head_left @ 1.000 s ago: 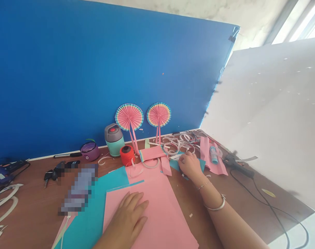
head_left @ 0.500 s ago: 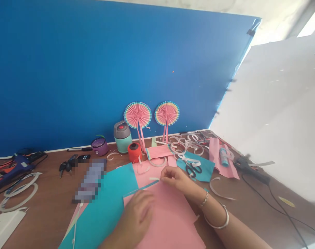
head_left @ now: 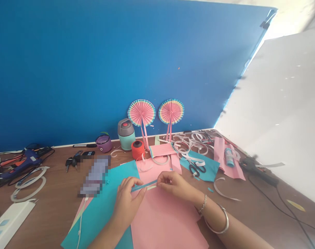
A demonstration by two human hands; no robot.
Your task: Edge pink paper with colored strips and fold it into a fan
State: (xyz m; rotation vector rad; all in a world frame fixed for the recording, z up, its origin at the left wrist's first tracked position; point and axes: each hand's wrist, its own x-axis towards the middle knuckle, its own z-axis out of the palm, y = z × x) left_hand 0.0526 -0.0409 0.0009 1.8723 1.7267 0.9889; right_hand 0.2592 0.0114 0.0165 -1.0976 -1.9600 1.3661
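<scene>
- Two narrow paper strips, a blue strip [head_left: 144, 185] and a pale strip [head_left: 151, 187], are being framed between the left hand [head_left: 127, 197] and the right hand [head_left: 175, 186] at the far edge of a pink sheet [head_left: 165, 221].
- The blue strip is being laid out along that far edge, its long axis running from the sheet's far left corner, partly hidden by the left hand, toward the right fingertips, the right end slanting slightly away.
- The pale strip is being shown on the near side of the blue strip, its long axis running much the same way; whether the two are touching cannot be told.
- The pale strip is being flanked closely: it is lying right of the left thumb and left of the right fingertips, so neither hand can be called clearly nearer.
- The left thumb and forefinger are being held narrowly apart, the blue strip showing in the gap.
- The right thumb and fingertips are being held close together at the strips' right ends; whether anything is being gripped cannot be told.
- A large teal sheet [head_left: 102, 214] is being partly covered along the pink sheet's left edge, both being carried by a brown desk [head_left: 235, 214].
- Toward the desk's back edge, two paper fans [head_left: 141, 113] are being displayed upright before a blue panel [head_left: 82, 69].
</scene>
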